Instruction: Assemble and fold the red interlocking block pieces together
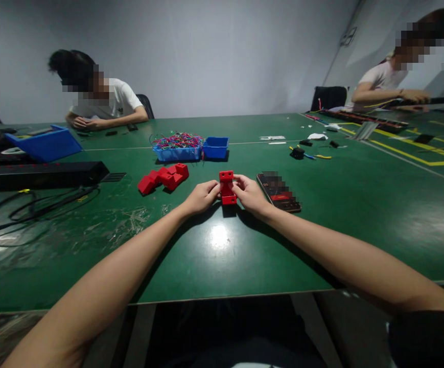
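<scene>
Just above the green table (267,255), a red block-like housing (227,190) with round holes in its top and a recess in its middle stands upright between my two hands. My left hand (202,197) grips its left side with thumb and fingers. On the opposite side, my right hand (251,195) is closed on the same part, thumb against its front. Fingertips behind the housing are hidden. Several similar red housings (164,178) lie in a cluster to the left. A phone (277,191) with a lit screen lies right of my right hand.
Farther back stand a blue bin of coloured wires (178,148) and a smaller blue bin (216,147). At left are a tilted blue bin (47,143), a long black strip (41,176) and loose black cables (33,214). Two people sit across the table.
</scene>
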{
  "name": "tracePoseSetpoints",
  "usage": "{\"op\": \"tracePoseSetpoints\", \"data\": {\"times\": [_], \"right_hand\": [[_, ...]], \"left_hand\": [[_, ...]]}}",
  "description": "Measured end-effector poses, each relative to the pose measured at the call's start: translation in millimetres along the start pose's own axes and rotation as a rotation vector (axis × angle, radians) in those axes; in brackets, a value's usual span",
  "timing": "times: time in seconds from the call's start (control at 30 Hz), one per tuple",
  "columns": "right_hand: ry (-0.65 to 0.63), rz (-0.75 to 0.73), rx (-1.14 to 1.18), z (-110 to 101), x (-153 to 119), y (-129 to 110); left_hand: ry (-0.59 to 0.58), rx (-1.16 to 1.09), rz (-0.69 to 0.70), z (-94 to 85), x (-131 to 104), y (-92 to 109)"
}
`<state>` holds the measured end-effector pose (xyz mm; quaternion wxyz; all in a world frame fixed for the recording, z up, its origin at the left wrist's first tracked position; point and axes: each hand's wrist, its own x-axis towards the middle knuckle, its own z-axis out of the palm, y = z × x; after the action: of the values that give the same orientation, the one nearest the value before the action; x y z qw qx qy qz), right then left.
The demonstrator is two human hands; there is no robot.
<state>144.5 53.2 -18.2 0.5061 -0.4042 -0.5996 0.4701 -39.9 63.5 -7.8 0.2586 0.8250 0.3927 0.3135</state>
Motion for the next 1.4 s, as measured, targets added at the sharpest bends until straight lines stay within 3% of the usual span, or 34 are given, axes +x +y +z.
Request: {"op": "tracePoseSetpoints", "data": {"times": [0.43, 0.87, 1.4], "right_hand": [[-0.005, 0.050, 0.020, -5, -12, -13], [-0.054, -0.099, -0.192, -10, -13, -4], [-0.042, -0.145, -0.334, -13, -15, -8]], "left_hand": [[-0.044, -0.123, 0.019, 6.7, -6, 10], [-0.035, -0.068, 0.011, 6.8, -6, 5], [-0.059, -0.134, -0.017, 4.8, -4, 7]]}}
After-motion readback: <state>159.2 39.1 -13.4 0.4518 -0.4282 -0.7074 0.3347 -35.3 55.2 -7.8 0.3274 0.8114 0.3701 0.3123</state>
